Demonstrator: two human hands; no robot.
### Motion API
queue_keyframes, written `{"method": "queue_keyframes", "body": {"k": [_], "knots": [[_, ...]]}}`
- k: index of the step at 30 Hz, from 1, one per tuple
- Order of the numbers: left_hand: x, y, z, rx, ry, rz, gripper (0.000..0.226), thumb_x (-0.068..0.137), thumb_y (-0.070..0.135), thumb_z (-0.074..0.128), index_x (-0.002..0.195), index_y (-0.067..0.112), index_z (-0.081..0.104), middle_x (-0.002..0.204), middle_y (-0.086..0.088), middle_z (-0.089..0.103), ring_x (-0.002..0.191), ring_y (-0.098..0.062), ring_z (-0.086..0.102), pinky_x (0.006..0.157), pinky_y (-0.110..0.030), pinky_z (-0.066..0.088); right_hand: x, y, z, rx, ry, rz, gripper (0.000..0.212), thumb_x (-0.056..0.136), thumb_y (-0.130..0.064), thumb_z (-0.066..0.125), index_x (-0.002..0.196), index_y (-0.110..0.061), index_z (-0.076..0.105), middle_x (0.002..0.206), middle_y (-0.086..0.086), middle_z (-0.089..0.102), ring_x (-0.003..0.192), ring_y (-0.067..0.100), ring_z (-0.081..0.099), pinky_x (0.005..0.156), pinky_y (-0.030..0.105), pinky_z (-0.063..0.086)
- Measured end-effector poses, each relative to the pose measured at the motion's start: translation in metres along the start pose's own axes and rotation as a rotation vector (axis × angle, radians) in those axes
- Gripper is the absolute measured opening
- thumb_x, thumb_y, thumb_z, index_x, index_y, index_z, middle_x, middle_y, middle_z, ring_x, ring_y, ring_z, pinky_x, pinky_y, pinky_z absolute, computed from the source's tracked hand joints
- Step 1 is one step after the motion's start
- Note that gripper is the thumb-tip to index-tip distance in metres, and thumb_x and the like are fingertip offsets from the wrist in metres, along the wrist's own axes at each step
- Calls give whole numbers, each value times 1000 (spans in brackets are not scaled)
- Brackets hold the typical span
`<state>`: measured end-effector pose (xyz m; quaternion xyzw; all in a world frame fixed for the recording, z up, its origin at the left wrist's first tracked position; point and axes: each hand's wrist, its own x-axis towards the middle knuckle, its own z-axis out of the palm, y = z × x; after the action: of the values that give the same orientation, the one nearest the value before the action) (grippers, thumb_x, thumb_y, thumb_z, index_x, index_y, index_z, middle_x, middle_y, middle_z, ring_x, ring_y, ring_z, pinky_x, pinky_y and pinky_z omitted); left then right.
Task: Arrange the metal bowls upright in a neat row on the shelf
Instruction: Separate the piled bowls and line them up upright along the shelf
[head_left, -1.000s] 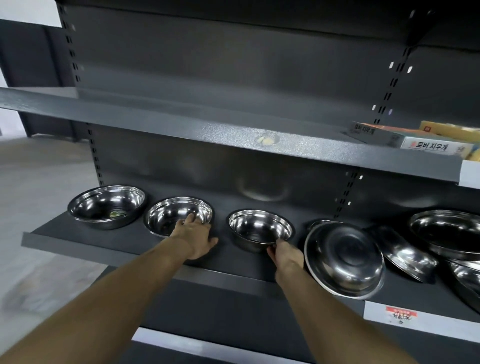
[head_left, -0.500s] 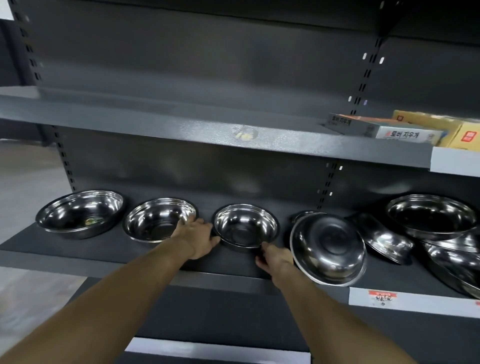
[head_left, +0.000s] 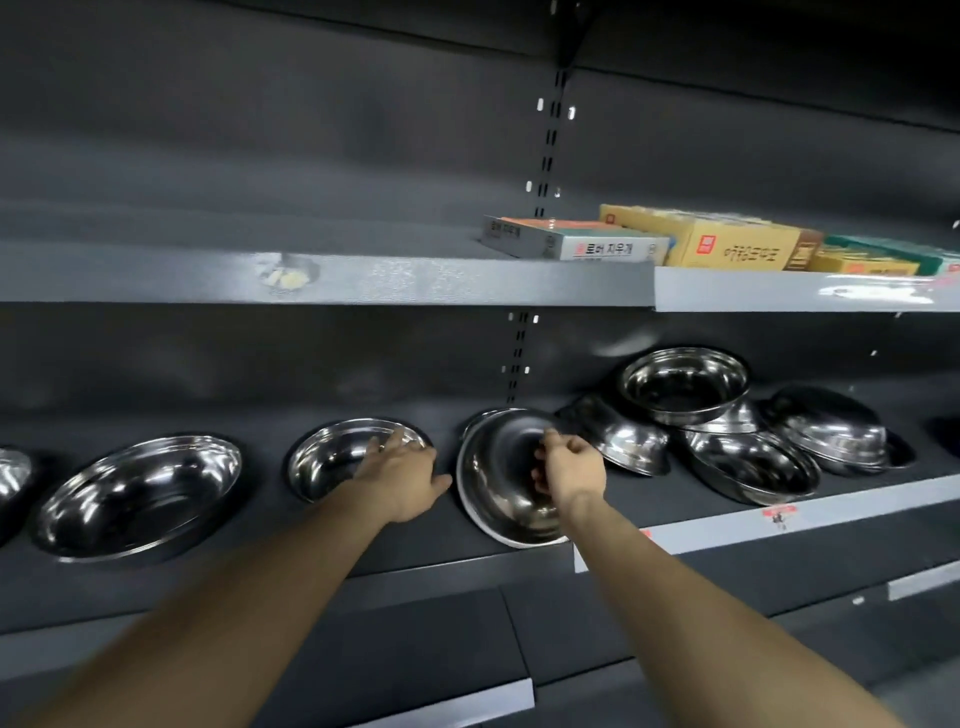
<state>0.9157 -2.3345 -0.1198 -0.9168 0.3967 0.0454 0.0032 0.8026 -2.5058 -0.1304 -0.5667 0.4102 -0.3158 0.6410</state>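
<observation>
Steel bowls sit along a dark grey shelf (head_left: 701, 525), and both bare arms reach in to them. The right hand (head_left: 569, 470) has its grip curled over the top rim of a tipped bowl (head_left: 498, 478), which stands on its edge and leans back, its underside facing out; the fingers (head_left: 540, 457) are bent against the metal, though I cannot tell whether they are fully clamped on the rim. Just left of that grip, the left hand (head_left: 402, 475) lies flat with fingers spread apart on the near right rim of an upright bowl (head_left: 332, 460), holding nothing. Further left of that hand a second upright bowl (head_left: 140, 496) rests on the shelf, with the edge of another bowl (head_left: 10, 475) cut off at the frame. To the right of the right hand's grip lies a jumbled heap of bowls (head_left: 727, 431), some upside down, some tilted, one upright on top. Above the grip, on the upper shelf (head_left: 415, 283), lie flat boxes (head_left: 675, 244).
</observation>
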Motion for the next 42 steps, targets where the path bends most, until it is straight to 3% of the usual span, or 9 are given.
{"method": "queue_keyframes", "body": {"k": [4,8,13,17,22,26,31,37,42], "knots": [[16,28,5,2,-17,33,56,99,55,34,140,19,48,148,-7,48,147,-30,24,119,-53,17,18,-2,-32,-30,126,-6,16,91,-20,57,76,-15,59,63,6,63,52,22,59,64,32,53],[27,46,14,-9,-44,17,63,99,58,30,146,17,40,149,-9,47,149,-29,20,118,-52,14,34,4,-53,-96,172,38,23,88,-27,61,98,-7,66,98,13,74,95,34,69,97,44,53],[37,56,22,-34,-68,-34,84,95,68,25,153,7,26,151,-12,46,147,-30,24,116,-48,21,48,18,-58,-158,104,96,35,82,-34,71,92,-1,70,95,17,75,93,39,70,93,49,56],[39,59,24,-91,-73,-78,94,91,75,22,156,8,19,155,-13,38,147,-31,27,119,-47,17,52,25,-54,-225,73,107,36,84,-45,71,71,-11,66,84,11,75,89,32,71,90,48,57],[35,61,16,-285,-57,-135,87,89,78,22,146,15,42,142,-11,55,139,-29,41,117,-44,17,50,25,-49,-244,134,45,37,86,-48,68,75,-13,65,77,3,70,88,28,68,90,37,53],[23,55,11,-683,-42,-184,91,83,85,22,140,20,53,140,-6,56,136,-27,45,113,-39,27,41,18,-36,-281,184,-108,37,87,-47,67,79,-11,65,85,4,68,87,25,65,79,25,42],[14,43,2,-813,86,-239,86,85,82,23,127,19,63,130,-5,63,130,-28,51,116,-47,29,26,10,-19,-320,219,-253,44,89,-47,63,93,-4,69,104,16,68,91,30,66,92,34,51],[7,31,-14,-961,425,-283,58,89,73,36,104,25,65,107,3,70,109,-22,61,93,-34,45,3,-6,-1,-251,256,-486,37,96,-38,55,109,-7,68,114,8,57,84,9,48,84,17,34],[-5,13,-24,-1182,557,-290,50,89,69,40,80,24,58,79,11,63,83,-9,59,67,-24,38,-13,-14,12,-222,230,-629,34,99,-18,50,128,-5,60,116,-2,53,85,-6,39,82,3,25]]}}
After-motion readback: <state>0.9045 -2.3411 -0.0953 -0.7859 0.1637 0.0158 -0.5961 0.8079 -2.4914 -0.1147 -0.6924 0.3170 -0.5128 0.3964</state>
